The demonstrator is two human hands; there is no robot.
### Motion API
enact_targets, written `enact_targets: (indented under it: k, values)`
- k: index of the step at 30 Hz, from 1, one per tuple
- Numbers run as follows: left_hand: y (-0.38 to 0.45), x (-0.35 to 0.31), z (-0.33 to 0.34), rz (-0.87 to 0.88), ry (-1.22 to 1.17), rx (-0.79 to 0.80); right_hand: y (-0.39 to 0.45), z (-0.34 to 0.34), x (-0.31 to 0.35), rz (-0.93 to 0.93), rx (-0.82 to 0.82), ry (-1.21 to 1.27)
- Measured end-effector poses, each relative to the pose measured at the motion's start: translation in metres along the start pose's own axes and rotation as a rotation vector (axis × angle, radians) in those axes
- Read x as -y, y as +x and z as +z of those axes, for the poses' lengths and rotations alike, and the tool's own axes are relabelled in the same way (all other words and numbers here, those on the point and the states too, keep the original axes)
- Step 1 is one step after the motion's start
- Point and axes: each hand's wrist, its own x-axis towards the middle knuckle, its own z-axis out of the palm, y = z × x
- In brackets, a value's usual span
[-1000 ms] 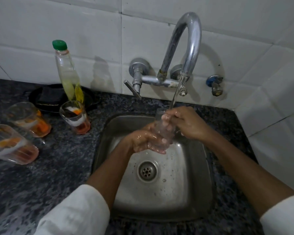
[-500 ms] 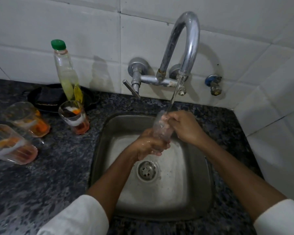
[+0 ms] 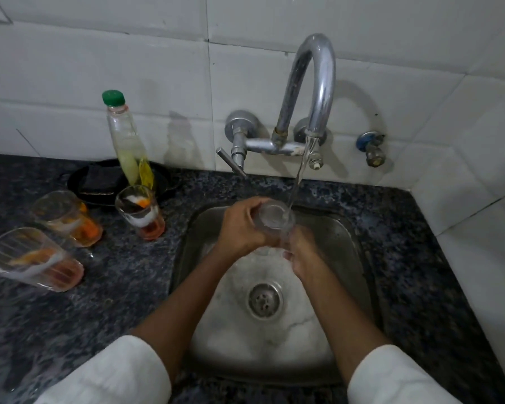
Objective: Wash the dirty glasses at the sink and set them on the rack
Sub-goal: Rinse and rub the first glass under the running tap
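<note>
- A clear glass (image 3: 275,221) is held over the sink (image 3: 353,243), its mouth under the water stream (image 3: 299,173) from the tap (image 3: 315,83).
- It is gripped round the side by the left hand (image 3: 241,225).
- Its lower end is gripped by the right hand (image 3: 305,253).
- Three dirty glasses (image 3: 142,212) are seen on the counter (image 3: 114,287), left of the sink.

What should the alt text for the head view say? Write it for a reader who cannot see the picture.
Both hands hold a clear glass under running water from the tap over a steel sink: the left hand grips its upper part, the right hand its lower part. On the dark counter to the left wait three dirty glasses and a green-capped bottle.
</note>
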Motion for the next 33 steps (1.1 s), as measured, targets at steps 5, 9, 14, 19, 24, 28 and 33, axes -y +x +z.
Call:
enact_targets:
  k: [5, 9, 14, 19, 24, 28, 33]
  values:
    - [-0.016, 0.022, -0.027, -0.150, -0.072, -0.167, -0.019, 0.024, 0.028, -0.030, 0.164, 0.321]
    - [-0.025, 0.022, -0.045, -0.166, -0.085, -0.213, -0.037, 0.047, 0.052, -0.398, 0.081, 0.028]
    - [-0.032, 0.020, -0.072, -0.149, -0.148, -0.198, -0.053, 0.085, 0.078, -1.025, -0.335, -1.249]
    - [-0.033, 0.023, -0.094, -0.083, -0.154, -0.180, -0.046, 0.101, 0.083, -0.868, -0.272, -0.991]
    - [-0.036, 0.023, -0.107, -0.055, -0.196, -0.135, -0.051, 0.084, 0.068, -0.686, -0.018, -0.634]
    - [-0.039, 0.013, -0.109, -0.033, -0.310, -0.074, -0.073, 0.040, 0.021, -0.634, 0.306, -0.784]
    - [-0.056, -0.013, -0.096, 0.000, -0.294, 0.105, -0.095, 0.037, -0.024, -0.759, 0.224, -0.497]
